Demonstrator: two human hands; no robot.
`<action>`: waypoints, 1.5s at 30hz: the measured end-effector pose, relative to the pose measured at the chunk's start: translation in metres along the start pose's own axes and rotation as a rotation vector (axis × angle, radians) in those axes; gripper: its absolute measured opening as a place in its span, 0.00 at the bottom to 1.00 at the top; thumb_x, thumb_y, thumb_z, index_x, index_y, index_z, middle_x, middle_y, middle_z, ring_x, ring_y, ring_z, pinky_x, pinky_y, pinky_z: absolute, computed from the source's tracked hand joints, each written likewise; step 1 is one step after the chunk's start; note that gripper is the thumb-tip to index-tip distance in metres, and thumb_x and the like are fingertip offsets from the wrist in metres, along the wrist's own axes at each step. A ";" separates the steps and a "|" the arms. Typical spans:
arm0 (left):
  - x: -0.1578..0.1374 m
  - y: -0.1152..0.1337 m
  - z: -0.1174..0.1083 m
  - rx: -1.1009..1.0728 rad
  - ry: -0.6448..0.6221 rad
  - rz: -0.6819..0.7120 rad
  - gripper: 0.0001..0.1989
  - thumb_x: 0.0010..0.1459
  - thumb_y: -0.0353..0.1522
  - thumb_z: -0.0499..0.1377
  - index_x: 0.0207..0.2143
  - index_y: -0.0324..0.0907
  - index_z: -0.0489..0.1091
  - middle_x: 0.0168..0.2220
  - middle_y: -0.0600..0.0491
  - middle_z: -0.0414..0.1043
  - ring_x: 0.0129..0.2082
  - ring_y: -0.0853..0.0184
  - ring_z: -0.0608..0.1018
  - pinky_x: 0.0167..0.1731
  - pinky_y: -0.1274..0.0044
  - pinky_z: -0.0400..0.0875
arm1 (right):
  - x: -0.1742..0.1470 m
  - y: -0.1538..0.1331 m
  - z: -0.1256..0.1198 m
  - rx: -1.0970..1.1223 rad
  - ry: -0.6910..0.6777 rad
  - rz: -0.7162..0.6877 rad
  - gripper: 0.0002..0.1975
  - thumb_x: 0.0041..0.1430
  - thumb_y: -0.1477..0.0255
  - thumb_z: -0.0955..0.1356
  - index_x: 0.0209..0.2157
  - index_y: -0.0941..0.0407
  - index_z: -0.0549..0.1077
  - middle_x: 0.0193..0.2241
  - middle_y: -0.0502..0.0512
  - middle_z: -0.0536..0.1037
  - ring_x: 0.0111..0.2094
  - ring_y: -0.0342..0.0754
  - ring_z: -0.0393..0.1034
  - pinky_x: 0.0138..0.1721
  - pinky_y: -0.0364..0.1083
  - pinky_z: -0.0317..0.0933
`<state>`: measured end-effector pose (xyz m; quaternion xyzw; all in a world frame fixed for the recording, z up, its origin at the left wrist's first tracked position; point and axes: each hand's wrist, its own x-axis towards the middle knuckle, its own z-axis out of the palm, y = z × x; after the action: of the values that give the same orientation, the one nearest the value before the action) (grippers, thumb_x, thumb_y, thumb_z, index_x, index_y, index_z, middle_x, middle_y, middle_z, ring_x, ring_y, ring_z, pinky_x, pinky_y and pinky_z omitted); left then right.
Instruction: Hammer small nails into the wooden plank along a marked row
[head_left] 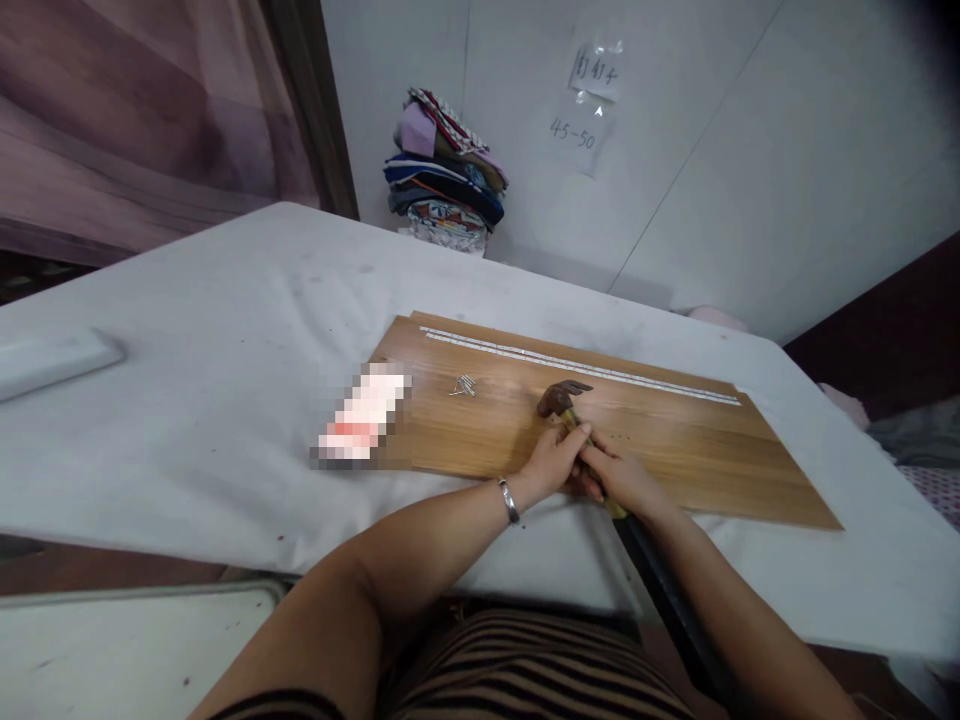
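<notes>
A claw hammer [557, 399] with a rusty head and a long black grip lies across both my hands, its head over the wooden board [517, 440]. Near the neck, my left hand [553, 460] is closed on the handle. My right hand [616, 478] grips the same stretch from the other side, the two hands touching. To the left of the hammer, a small pile of nails [465, 385] rests on the board. Two white strips with markings [577, 362] run along the board's far side. Small dark dots show on the wood right of the hammer head.
A white cloth [225, 350] covers the table under the board. At the board's left end lies a pixelated, unreadable object [364, 412]. Folded clothes [446, 175] are stacked by the wall, which bears handwritten paper notes [581, 130]. A white object [56, 360] sits far left.
</notes>
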<state>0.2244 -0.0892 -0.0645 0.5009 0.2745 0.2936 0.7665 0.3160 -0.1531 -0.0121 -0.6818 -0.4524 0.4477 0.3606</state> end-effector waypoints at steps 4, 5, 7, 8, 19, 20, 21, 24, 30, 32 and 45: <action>-0.002 0.001 0.000 0.016 0.004 0.013 0.25 0.57 0.53 0.56 0.24 0.41 0.62 0.13 0.60 0.57 0.13 0.76 0.63 0.14 0.83 0.55 | -0.001 0.006 0.001 0.018 0.019 -0.057 0.14 0.58 0.56 0.63 0.31 0.53 0.64 0.15 0.41 0.67 0.11 0.38 0.55 0.15 0.40 0.50; -0.002 0.001 0.000 0.023 0.000 0.017 0.25 0.57 0.53 0.57 0.24 0.41 0.62 0.14 0.60 0.57 0.13 0.76 0.64 0.14 0.83 0.56 | -0.001 0.007 0.001 0.016 0.023 -0.061 0.14 0.58 0.56 0.64 0.32 0.53 0.64 0.16 0.41 0.68 0.11 0.38 0.56 0.15 0.40 0.51; -0.002 0.001 0.000 0.023 -0.018 0.011 0.25 0.57 0.53 0.56 0.23 0.41 0.62 0.14 0.60 0.58 0.13 0.75 0.65 0.14 0.83 0.56 | -0.002 0.006 0.001 0.010 0.019 -0.041 0.14 0.58 0.57 0.64 0.31 0.53 0.64 0.15 0.41 0.67 0.11 0.38 0.56 0.15 0.40 0.51; -0.001 0.001 -0.001 0.018 -0.031 0.002 0.25 0.58 0.53 0.56 0.23 0.41 0.62 0.13 0.59 0.58 0.13 0.75 0.66 0.14 0.82 0.56 | -0.002 0.005 0.000 0.011 0.014 -0.020 0.14 0.58 0.57 0.63 0.31 0.53 0.64 0.15 0.41 0.66 0.11 0.38 0.56 0.15 0.40 0.50; -0.001 0.002 -0.001 0.046 -0.006 0.028 0.26 0.58 0.53 0.56 0.22 0.41 0.61 0.13 0.60 0.57 0.13 0.76 0.63 0.14 0.83 0.55 | -0.001 0.009 0.001 0.022 0.013 -0.056 0.15 0.60 0.55 0.63 0.31 0.53 0.64 0.14 0.41 0.66 0.11 0.38 0.56 0.15 0.40 0.50; -0.001 0.001 -0.001 0.041 -0.014 0.025 0.26 0.57 0.53 0.56 0.22 0.41 0.61 0.13 0.60 0.57 0.13 0.75 0.63 0.14 0.82 0.55 | -0.001 0.007 0.000 0.019 0.012 -0.047 0.15 0.60 0.56 0.63 0.31 0.53 0.64 0.15 0.42 0.67 0.11 0.38 0.56 0.15 0.40 0.50; 0.000 0.000 -0.001 0.032 -0.024 0.022 0.26 0.57 0.53 0.56 0.22 0.41 0.62 0.13 0.60 0.57 0.13 0.75 0.64 0.14 0.82 0.56 | -0.001 0.005 0.000 0.016 0.013 -0.028 0.14 0.60 0.56 0.63 0.31 0.53 0.64 0.15 0.42 0.68 0.11 0.38 0.56 0.15 0.40 0.50; 0.001 -0.001 -0.002 0.010 -0.048 0.024 0.26 0.58 0.54 0.55 0.22 0.41 0.62 0.13 0.59 0.57 0.13 0.74 0.65 0.14 0.82 0.57 | -0.002 -0.001 -0.001 0.009 0.006 0.030 0.14 0.59 0.57 0.63 0.32 0.53 0.65 0.14 0.42 0.66 0.11 0.39 0.56 0.15 0.40 0.51; -0.001 -0.001 -0.001 0.007 -0.025 0.018 0.25 0.58 0.53 0.56 0.24 0.41 0.62 0.13 0.60 0.57 0.13 0.76 0.64 0.14 0.82 0.55 | -0.001 0.004 0.001 0.014 0.012 -0.026 0.15 0.59 0.55 0.63 0.31 0.53 0.64 0.14 0.41 0.66 0.11 0.38 0.55 0.15 0.40 0.50; -0.001 -0.001 -0.001 0.015 -0.024 0.004 0.25 0.57 0.53 0.57 0.23 0.41 0.62 0.13 0.60 0.57 0.13 0.76 0.63 0.15 0.82 0.55 | -0.001 0.007 0.001 0.002 0.022 -0.039 0.15 0.59 0.55 0.63 0.31 0.53 0.64 0.14 0.41 0.65 0.11 0.38 0.55 0.15 0.40 0.51; -0.001 0.000 -0.001 0.036 -0.014 0.000 0.24 0.58 0.52 0.57 0.23 0.40 0.62 0.13 0.60 0.57 0.13 0.76 0.63 0.14 0.82 0.55 | -0.002 0.006 0.001 0.014 0.029 -0.051 0.14 0.58 0.56 0.64 0.31 0.53 0.64 0.15 0.41 0.67 0.11 0.38 0.55 0.15 0.40 0.51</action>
<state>0.2232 -0.0889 -0.0650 0.5165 0.2742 0.2855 0.7593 0.3161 -0.1567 -0.0176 -0.6739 -0.4613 0.4317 0.3830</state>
